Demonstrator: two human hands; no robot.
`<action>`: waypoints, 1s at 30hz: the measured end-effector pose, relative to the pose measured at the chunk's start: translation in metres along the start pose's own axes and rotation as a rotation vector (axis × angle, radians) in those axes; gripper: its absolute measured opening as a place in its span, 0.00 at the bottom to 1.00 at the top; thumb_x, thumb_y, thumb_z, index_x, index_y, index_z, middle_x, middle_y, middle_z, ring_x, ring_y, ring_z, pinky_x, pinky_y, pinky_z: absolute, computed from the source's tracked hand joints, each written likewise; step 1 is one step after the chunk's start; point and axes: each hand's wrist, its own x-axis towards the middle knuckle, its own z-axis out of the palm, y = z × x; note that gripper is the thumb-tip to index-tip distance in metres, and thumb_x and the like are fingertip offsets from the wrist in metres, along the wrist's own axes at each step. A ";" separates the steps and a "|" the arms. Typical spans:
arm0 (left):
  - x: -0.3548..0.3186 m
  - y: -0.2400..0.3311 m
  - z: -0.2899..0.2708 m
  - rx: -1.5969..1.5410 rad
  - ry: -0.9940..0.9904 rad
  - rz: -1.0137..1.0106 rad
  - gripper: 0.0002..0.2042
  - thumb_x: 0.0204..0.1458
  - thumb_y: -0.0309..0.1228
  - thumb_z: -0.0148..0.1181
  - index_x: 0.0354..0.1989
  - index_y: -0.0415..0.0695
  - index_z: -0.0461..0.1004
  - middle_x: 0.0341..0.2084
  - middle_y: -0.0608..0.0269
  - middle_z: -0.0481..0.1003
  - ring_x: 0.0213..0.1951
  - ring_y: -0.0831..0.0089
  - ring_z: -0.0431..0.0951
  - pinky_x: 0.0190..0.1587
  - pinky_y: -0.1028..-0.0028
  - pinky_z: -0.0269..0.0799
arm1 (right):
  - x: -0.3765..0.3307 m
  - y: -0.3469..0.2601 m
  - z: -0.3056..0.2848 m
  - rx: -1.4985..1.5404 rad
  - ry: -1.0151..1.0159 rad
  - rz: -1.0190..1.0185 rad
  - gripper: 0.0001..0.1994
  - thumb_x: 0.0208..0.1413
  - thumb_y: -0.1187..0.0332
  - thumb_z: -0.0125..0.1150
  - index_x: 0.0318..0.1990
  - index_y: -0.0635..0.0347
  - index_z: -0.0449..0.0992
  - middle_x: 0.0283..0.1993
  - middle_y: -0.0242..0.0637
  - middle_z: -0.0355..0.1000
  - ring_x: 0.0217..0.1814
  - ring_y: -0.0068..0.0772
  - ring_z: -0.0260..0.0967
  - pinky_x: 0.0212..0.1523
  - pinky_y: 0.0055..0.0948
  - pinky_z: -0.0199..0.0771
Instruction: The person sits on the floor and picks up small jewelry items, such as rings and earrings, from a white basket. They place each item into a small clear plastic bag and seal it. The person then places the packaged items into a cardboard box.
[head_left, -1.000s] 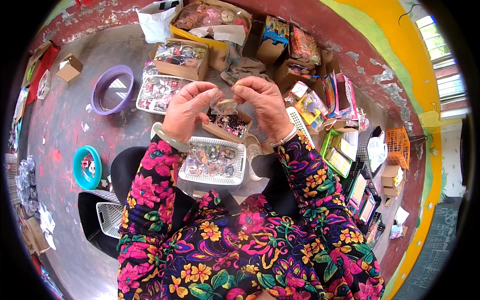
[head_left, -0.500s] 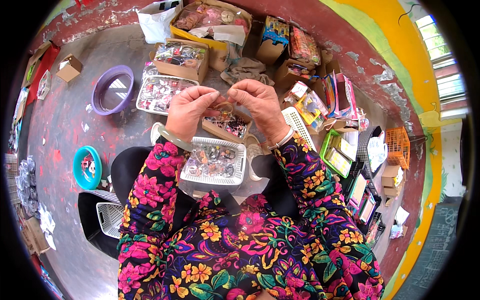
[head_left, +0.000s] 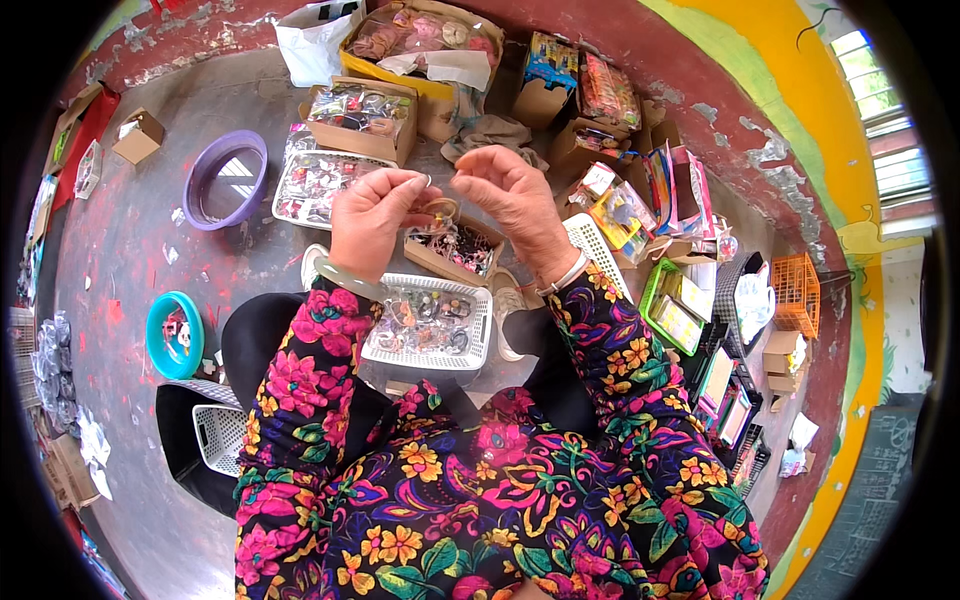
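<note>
My left hand (head_left: 375, 215) is closed in a pinch on a thin yellowish loop (head_left: 442, 211), perhaps a hair tie, which hangs below the fingertips. A small pale edge shows above that thumb. To its right, my right hand (head_left: 515, 210) is loosely curled with thumb and fingers apart, and nothing shows in it. Under the hands sits a small cardboard box (head_left: 433, 262) of dark and coloured small pieces. Nearer me, a white plastic basket (head_left: 485, 345) holds several clear packets of small items.
Another white basket (head_left: 285, 215) of packets and a cardboard box (head_left: 395, 145) lie beyond my left hand. A purple basin (head_left: 192, 190) and a teal basin (head_left: 155, 345) stand left. Cartons, a green tray (head_left: 655, 290) and an orange crate (head_left: 808, 290) line the right.
The fingertips, close together before, have parted. My right hand's thumb and fingers have spread from a pinch, while my left hand still pinches the loop.
</note>
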 end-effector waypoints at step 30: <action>-0.002 0.006 -0.005 -0.122 -0.131 -0.152 0.10 0.55 0.32 0.49 0.40 0.38 0.69 0.31 0.61 0.75 0.34 0.76 0.76 0.29 0.80 0.74 | -0.005 -0.013 -0.013 -0.107 -0.144 0.155 0.09 0.52 0.68 0.56 0.35 0.67 0.75 0.29 0.29 0.71 0.29 0.14 0.64 0.29 0.15 0.64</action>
